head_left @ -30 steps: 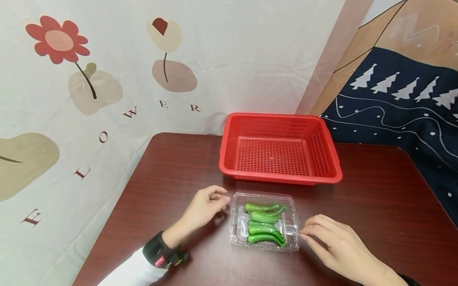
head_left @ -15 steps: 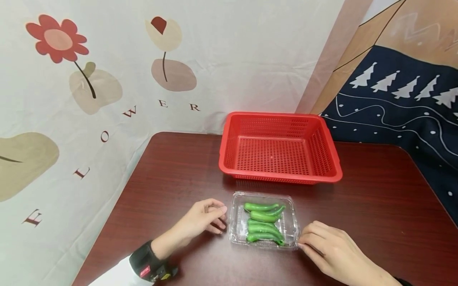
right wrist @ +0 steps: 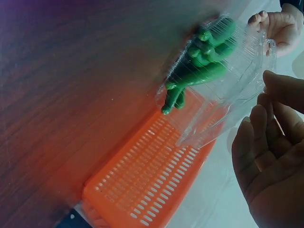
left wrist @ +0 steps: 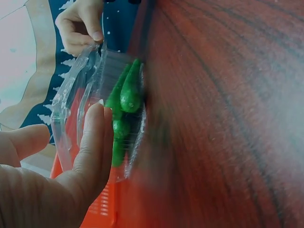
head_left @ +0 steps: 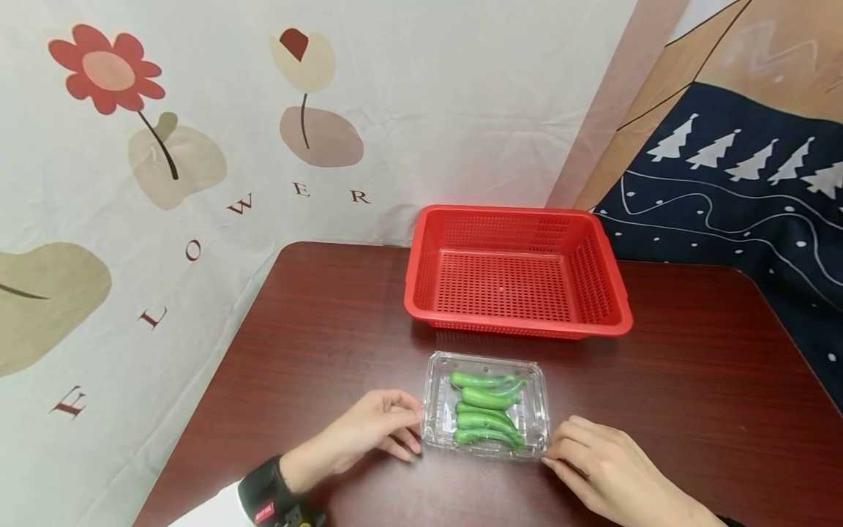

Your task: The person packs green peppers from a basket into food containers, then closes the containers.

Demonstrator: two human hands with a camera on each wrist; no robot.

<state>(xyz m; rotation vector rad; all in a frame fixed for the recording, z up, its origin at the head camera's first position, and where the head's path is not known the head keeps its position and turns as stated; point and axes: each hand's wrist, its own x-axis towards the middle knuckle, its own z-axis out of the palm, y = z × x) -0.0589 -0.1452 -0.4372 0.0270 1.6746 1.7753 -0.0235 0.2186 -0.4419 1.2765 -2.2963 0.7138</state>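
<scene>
A clear plastic clamshell box [head_left: 487,359] lies on the table with several green peppers [head_left: 484,421] inside it. At the box's near right corner, my right hand [head_left: 602,461] pinches the rim between thumb and finger; the right wrist view shows this pinch [right wrist: 270,152] of the right hand from close by. In the left wrist view a narrow gap runs between the lid's rim [left wrist: 61,109] and the base. My left hand [head_left: 375,428] is at the box's left edge, thumb and fingers apart, fingertips right at the side wall.
A red perforated plastic basket [head_left: 516,322] stands behind the box, with nothing in it. The dark red wooden table [head_left: 329,315] meets a printed cloth [head_left: 421,110] at the back. A navy cloth with white trees [head_left: 724,190] hangs at the right.
My left hand has moved down along the box's left side, its fingers opening out. The right hand has slid a little nearer along the right edge to the near corner.
</scene>
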